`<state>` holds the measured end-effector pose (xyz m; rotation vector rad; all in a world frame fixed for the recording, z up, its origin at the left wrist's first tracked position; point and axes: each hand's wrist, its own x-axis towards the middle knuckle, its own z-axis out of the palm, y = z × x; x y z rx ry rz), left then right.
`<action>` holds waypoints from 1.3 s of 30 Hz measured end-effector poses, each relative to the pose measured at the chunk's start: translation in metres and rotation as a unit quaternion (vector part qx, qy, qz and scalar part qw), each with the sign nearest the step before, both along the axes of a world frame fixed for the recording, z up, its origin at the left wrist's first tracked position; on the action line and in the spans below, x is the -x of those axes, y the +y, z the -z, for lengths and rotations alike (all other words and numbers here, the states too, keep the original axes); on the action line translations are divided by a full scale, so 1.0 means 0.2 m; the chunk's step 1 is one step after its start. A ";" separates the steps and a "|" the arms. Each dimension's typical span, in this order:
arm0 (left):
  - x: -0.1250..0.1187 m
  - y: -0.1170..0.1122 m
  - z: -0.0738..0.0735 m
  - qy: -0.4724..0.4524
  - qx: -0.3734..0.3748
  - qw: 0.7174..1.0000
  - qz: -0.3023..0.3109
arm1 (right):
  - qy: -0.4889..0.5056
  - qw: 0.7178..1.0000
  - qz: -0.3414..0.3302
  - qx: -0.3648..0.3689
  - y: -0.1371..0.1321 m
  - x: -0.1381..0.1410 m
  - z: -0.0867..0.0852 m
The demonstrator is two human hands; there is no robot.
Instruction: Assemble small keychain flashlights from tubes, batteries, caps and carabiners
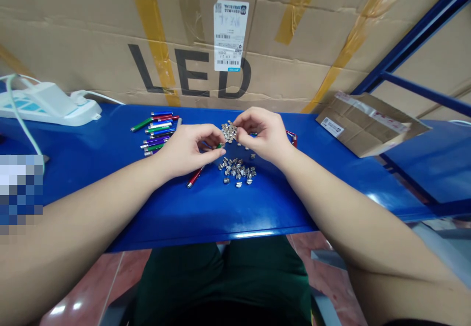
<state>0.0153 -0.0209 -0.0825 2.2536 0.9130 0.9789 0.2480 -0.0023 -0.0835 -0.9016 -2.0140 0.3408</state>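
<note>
The left hand (186,150) is grasping a green tube (220,145), the right hand (264,135) is pinching something hidden over many heaped silver caps (237,171), while coloured tubes (156,132) are lying grouped at left.

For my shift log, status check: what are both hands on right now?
Left hand pinching green barrel; right hand at small silver parts. Red barrel beside left hand.
</note>
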 end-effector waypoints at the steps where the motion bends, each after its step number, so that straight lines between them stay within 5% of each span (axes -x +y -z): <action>1: 0.00 0.00 0.00 0.000 0.005 1.000 0.004 | 0.022 1.000 0.001 -0.010 -0.01 0.01 -0.01; 12: -0.02 0.00 0.01 -0.019 0.053 0.998 0.030 | 0.037 0.993 -0.095 -0.060 -0.02 0.02 0.01; 26: -0.03 -0.01 0.01 -0.098 0.076 0.992 0.002 | 0.057 0.991 -0.110 -0.051 -0.03 0.03 0.01; 39: -0.03 0.00 0.01 -0.141 0.106 0.984 -0.018 | -0.003 0.983 -0.126 -0.130 -0.04 0.04 -0.01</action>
